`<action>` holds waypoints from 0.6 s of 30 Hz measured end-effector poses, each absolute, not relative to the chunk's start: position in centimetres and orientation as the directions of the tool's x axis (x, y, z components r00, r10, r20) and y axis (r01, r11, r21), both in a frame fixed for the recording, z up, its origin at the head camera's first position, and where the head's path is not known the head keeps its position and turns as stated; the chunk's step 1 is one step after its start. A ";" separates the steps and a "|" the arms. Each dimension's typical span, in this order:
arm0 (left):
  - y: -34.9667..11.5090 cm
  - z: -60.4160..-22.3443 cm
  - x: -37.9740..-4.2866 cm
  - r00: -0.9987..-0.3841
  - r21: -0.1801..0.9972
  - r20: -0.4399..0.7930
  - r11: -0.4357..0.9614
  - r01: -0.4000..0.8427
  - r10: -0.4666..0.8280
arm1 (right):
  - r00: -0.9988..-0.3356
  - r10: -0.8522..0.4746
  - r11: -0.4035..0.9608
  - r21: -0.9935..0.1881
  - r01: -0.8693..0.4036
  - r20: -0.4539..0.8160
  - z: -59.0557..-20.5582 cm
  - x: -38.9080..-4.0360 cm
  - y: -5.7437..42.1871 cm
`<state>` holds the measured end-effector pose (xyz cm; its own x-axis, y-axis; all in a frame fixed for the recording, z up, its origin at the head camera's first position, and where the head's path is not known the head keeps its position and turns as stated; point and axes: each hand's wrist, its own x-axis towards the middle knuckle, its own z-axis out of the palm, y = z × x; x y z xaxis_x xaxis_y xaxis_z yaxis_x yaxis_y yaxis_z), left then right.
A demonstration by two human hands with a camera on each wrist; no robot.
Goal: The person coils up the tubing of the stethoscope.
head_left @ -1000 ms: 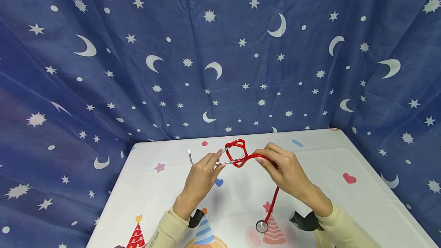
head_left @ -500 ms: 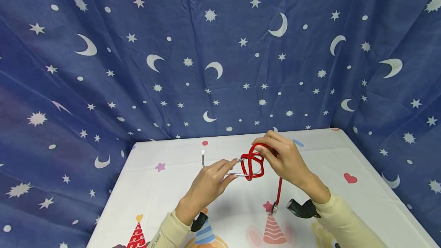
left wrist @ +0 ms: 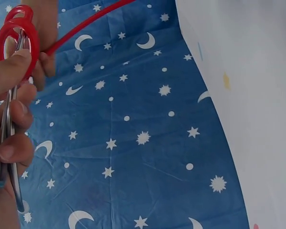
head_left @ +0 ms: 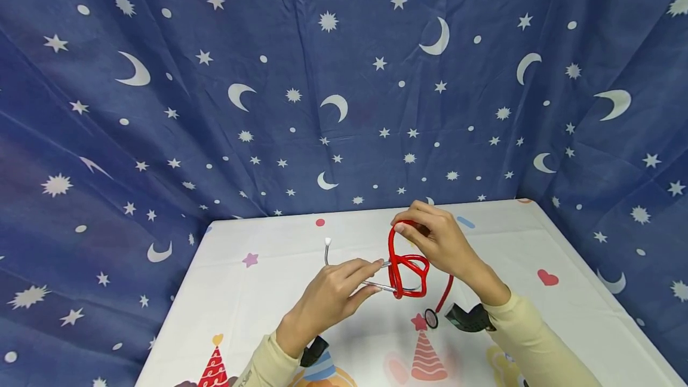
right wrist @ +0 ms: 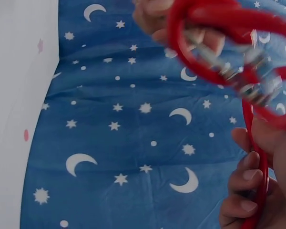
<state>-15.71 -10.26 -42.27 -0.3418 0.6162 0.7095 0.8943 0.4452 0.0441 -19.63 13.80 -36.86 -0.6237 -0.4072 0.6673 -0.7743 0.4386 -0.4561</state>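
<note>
A red stethoscope (head_left: 426, 273) is held up above the table between both hands. My left hand (head_left: 335, 288) grips its metal ear tubes (left wrist: 8, 114), and one white ear tip (head_left: 328, 242) sticks up beyond the knuckles. Red tubing is looped around the ends of the metal tubes. Higher and to the right, my right hand (head_left: 438, 240) pinches the tubing between thumb and fingers; in the right wrist view the tubing (right wrist: 262, 181) runs along the curled fingers. The round chest piece (head_left: 432, 318) dangles below the right hand. Looped tubing in the right wrist view is blurred.
The white table (head_left: 258, 303) carries printed stars, hearts and party hats. A blue curtain (head_left: 301, 76) with moons and stars hangs behind it and at both sides. Dark wrist devices (head_left: 469, 318) sit at both sleeves.
The left hand has moved right and slightly down with the ear tubes. The right hand has risen a little, bending the tubing over the loop. The chest piece has swung right and up.
</note>
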 end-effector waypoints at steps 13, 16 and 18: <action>-10.4 -42.1 -15.6 -0.346 0.096 0.781 0.447 0.889 0.521 | -0.765 -0.397 0.414 -0.646 -0.642 0.507 -39.5 -19.8 14.2; -10.5 -42.2 -15.8 -0.355 0.121 0.796 0.447 0.886 0.489 | -0.788 -0.391 0.413 -0.674 -0.612 0.476 -40.1 -19.4 13.9; -10.6 -42.2 -15.8 -0.364 0.143 0.815 0.452 0.880 0.450 | -0.801 -0.385 0.428 -0.680 -0.596 0.459 -40.6 -19.1 13.8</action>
